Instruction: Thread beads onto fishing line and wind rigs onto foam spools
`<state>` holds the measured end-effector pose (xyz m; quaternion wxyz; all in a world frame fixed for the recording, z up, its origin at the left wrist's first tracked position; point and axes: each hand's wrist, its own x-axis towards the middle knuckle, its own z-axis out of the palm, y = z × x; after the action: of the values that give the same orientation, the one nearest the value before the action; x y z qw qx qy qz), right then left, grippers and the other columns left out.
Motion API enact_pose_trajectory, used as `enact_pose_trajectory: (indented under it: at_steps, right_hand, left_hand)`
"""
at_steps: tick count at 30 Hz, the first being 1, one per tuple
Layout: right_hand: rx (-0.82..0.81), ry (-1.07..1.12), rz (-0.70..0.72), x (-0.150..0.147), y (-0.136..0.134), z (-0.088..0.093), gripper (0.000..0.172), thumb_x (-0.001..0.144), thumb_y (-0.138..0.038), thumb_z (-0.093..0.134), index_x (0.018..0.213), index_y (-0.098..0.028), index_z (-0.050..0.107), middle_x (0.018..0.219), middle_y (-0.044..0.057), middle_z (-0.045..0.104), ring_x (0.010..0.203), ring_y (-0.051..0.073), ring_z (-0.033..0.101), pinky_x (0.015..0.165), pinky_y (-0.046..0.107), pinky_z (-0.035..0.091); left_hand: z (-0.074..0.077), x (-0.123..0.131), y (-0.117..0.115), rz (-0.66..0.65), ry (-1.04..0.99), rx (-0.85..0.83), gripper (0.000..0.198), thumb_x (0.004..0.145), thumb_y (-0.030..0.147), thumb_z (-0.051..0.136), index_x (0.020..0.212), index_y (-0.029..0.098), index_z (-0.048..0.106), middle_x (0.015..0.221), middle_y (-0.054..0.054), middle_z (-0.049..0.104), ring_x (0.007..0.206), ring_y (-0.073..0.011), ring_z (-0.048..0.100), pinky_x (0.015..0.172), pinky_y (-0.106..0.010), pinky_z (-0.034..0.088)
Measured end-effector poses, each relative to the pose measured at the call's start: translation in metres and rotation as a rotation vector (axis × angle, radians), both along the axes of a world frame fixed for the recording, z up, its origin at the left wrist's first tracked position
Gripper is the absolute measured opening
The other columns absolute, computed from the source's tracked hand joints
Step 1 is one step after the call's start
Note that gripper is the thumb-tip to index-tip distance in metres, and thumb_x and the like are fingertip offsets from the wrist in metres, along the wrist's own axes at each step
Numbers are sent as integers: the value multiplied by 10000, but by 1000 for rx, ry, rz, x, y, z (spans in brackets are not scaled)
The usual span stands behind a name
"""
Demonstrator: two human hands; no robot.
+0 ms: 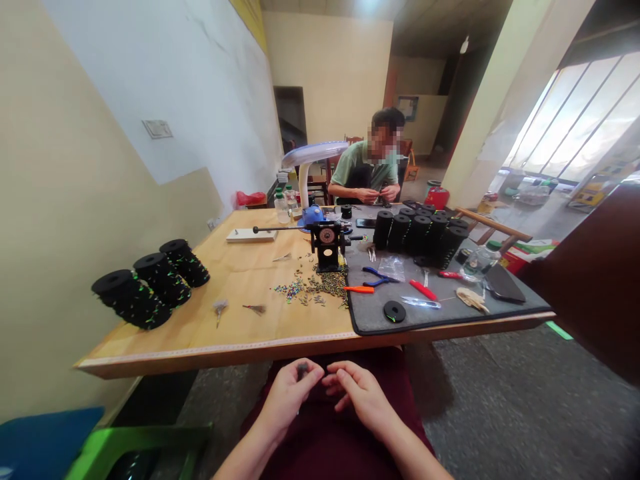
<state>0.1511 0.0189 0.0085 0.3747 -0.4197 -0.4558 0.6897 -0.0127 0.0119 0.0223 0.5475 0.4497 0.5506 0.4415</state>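
Observation:
Over my lap, just below the table's front edge, my left hand [294, 385] is closed around a small dark thing [303, 369] too small to name. My right hand [357, 392] is close beside it on the right, its fingers bent and the thumb drawn toward the index finger. What its fingertips pinch, if anything, is too small to make out. Nearest on the table lie a small feathery bundle [256, 309], another pale one [219, 309] and a spread of small metallic and coloured pieces [325, 285]. A black foam spool [395, 311] rests on the grey mat [373, 325].
Black foam spools [131, 299] stand at the left; several more [405, 230] stand back right. A black crank device [328, 247] and a lamp [313, 213] occupy the middle. Blue-handled pliers [380, 277], tweezers [421, 302] and a bottle [481, 261] lie or stand right. Another person [367, 167] sits opposite.

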Motion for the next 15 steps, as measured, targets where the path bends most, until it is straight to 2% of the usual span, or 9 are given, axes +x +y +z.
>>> enact_pose_trajectory:
  at_steps: [3, 6, 10, 13, 15]
  right_hand:
    - [7, 47, 2, -1, 4, 9, 475, 701, -520, 652, 995, -154, 582, 862, 74, 676, 790, 190, 634, 569, 261, 502]
    - [42, 50, 65, -6, 7, 16, 429, 708, -494, 659, 947, -148, 570, 693, 10, 640, 621, 145, 616, 544, 255, 488]
    - [97, -60, 99, -14, 7, 14, 333, 734, -454, 630, 835, -152, 532, 530, -53, 564, 408, 69, 464, 430, 191, 370]
    - [160, -164, 77, -16, 6, 10, 255, 742, -398, 613, 723, -170, 501, 468, -74, 517, 378, 52, 388, 407, 177, 287]
    - [208, -180, 24, -15, 6, 9, 266, 737, -393, 602, 649, -182, 466, 433, -83, 471, 380, 54, 367, 414, 183, 262]
  left_hand:
    - [10, 2, -2, -19, 145, 109, 306, 703, 444, 660, 638, 145, 644, 527, 28, 531, 496, -103, 411, 490, -210, 324]
    - [18, 5, -3, -51, 241, 173, 287, 726, 425, 636, 632, 154, 640, 551, 5, 579, 541, -135, 481, 540, -225, 378]
    - [20, 2, -2, -94, 318, 232, 256, 771, 379, 588, 641, 161, 620, 589, -13, 623, 578, -155, 530, 560, -230, 399]
    - [18, -2, -1, -127, 416, 300, 233, 788, 344, 574, 657, 161, 636, 621, -24, 649, 603, -163, 548, 573, -231, 393]
    - [19, -4, 2, -158, 458, 342, 225, 798, 332, 564, 671, 166, 648, 629, -29, 656, 608, -168, 555, 577, -233, 389]
